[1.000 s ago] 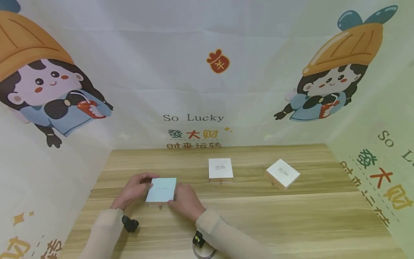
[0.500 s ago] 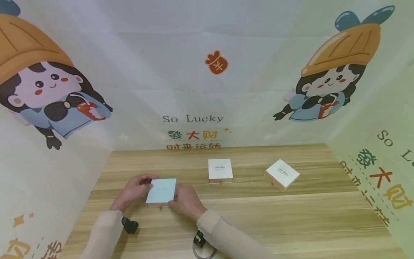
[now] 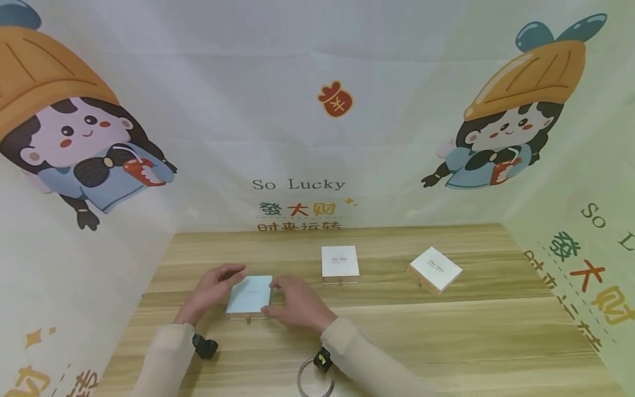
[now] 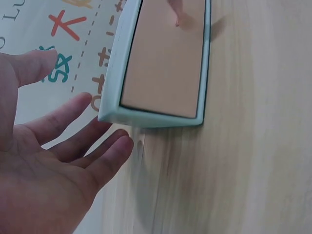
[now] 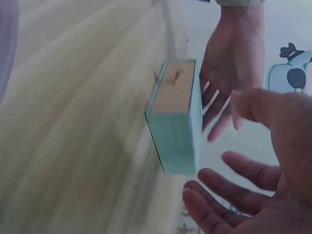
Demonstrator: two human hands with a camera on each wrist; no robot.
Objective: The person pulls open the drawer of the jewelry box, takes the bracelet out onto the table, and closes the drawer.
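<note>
A light-blue square drawer box point(image 3: 250, 295) lies flat on the wooden table at the left. Its peach-coloured drawer front point(image 4: 163, 63) faces the person and carries a small pull tab point(image 5: 178, 76); the drawer is pushed in. At the box's left side is the left hand point(image 3: 213, 289), fingers loosely spread and thumb apart from it in the left wrist view. On the opposite side the right hand point(image 3: 300, 303) has relaxed, parted fingers, the tips close to the right edge. Neither hand grips the box.
Two white boxes of similar shape lie farther back: one white box point(image 3: 339, 263) squared to the table, another white box point(image 3: 435, 270) turned at an angle. A grey ring point(image 3: 300, 380) hangs by the right wrist. Printed cloth point(image 3: 297, 138) walls the table's back and sides.
The right hand has loosened from the box's right side and drawn slightly rightward, its fingers opening. The left hand's fingers have eased off the left edge. The box remains in place.
</note>
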